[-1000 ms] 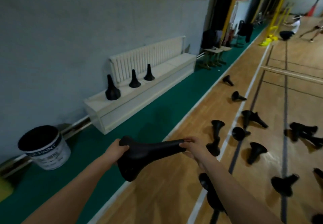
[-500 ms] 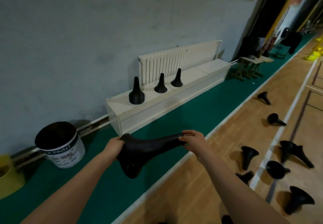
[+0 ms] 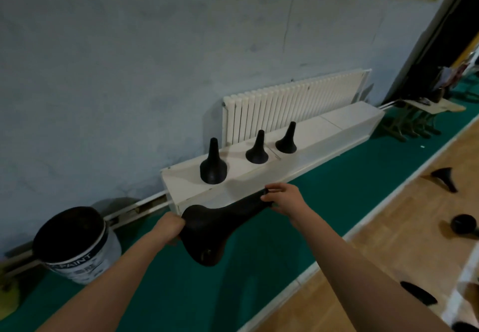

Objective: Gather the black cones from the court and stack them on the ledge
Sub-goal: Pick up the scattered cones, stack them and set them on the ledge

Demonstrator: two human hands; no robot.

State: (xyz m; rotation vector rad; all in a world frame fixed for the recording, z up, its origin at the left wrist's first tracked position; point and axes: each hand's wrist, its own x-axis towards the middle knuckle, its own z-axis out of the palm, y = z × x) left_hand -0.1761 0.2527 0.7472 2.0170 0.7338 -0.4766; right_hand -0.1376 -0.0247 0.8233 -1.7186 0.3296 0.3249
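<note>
- A black flared cone is held sideways in the air, just in front of the near left end of a long white ledge. Whether it touches the ledge's front edge cannot be told.
- The left hand grips the cone's wide base, fingers curled round its rim.
- The right hand pinches the cone's narrow tip between fingers and thumb.
- Three black cones stand upright and apart in a row on the left half of the ledge top: a near cone, a middle cone and a far cone.
- A green floor strip runs along the ledge front, open from near left to far right, with a white line at its right edge.
- Right of the line lies the wooden court floor, where a tipped black cone and a second tipped cone lie well apart.
- A white ribbed radiator stands behind the ledge against a blue-grey wall.
- A white paint bucket stands near left by the wall. Its inside is dark, and what it holds cannot be told.
</note>
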